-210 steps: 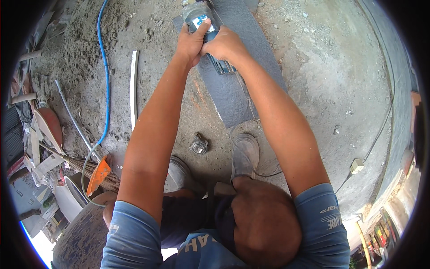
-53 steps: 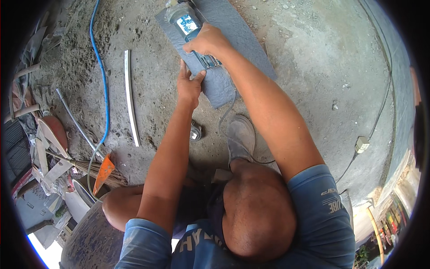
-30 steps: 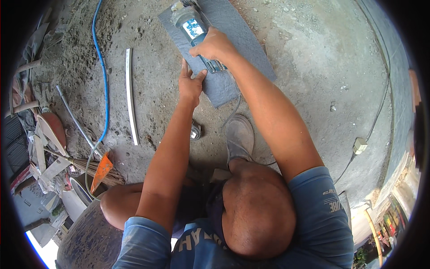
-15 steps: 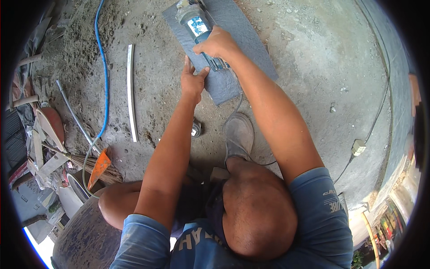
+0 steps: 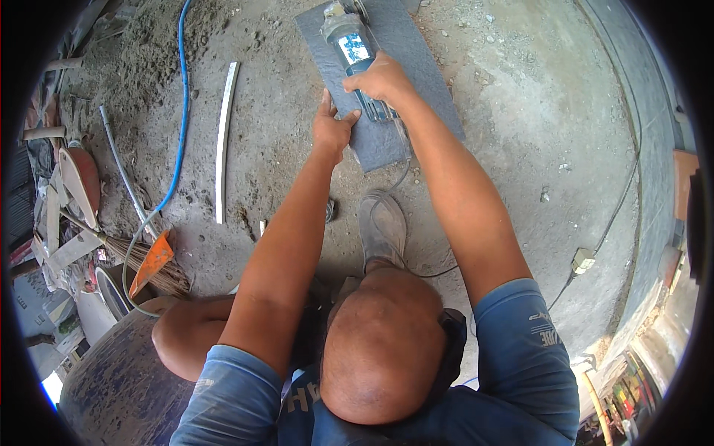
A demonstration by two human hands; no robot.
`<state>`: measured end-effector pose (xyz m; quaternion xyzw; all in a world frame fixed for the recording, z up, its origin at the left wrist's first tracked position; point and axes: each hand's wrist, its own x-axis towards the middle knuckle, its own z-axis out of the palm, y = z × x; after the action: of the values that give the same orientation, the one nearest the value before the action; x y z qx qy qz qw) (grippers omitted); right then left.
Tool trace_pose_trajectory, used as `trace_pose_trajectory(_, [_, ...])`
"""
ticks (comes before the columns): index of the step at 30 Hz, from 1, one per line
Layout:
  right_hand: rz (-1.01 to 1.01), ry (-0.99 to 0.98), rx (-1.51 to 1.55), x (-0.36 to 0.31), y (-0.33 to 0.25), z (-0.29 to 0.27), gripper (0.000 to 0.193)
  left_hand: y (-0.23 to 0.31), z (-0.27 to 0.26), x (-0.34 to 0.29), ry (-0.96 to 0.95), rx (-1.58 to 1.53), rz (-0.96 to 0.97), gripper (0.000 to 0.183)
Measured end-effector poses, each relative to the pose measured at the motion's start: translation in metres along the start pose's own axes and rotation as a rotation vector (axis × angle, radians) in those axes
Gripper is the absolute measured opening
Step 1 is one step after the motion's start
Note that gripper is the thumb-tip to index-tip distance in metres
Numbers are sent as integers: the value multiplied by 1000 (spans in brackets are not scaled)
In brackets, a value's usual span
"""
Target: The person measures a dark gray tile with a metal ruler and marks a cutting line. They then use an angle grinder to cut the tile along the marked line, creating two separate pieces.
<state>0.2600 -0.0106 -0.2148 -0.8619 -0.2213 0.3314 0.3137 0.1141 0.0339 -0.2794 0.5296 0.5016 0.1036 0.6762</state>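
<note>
A grey stone-look tile point(image 5: 405, 67) lies on the rough concrete ground at the far middle. My right hand point(image 5: 381, 78) is wrapped round the body of a blue and grey angle grinder point(image 5: 355, 50), which rests over the tile with its disc end pointing away from me. The grinder's cable point(image 5: 406, 160) runs back from its near end. At the tile's near left edge, my left hand point(image 5: 332, 128) has its thumb on the top and its fingers spread along the side. The underside of the left fingers is hidden.
To the left lie a white strip point(image 5: 226, 141), a blue hose point(image 5: 183, 104) and an orange scoop-like piece point(image 5: 152, 264) beside a straw broom. Clutter lines the left rim. A cable connector point(image 5: 583, 260) sits on the right near a wall. My shoe point(image 5: 383, 227) is close below the tile.
The whole view has shifted, so the tile, grinder and hands appear further right. My right knee has swung inward to the left. Both hands keep their places on the grinder and tile.
</note>
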Motion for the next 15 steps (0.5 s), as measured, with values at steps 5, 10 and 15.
trace_pose_trajectory(5, [0, 24, -24, -5, 3, -1, 86, -3, 2, 1, -8, 35, 14, 95])
trace_pose_trajectory(10, [34, -31, -11, -10, -2, -5, 87, -3, 1, 1, 19, 53, 17, 94])
trace_pose_trajectory(15, [21, 0, -25, -6, 3, -1, 86, -4, 2, 0, 29, 89, 20, 93])
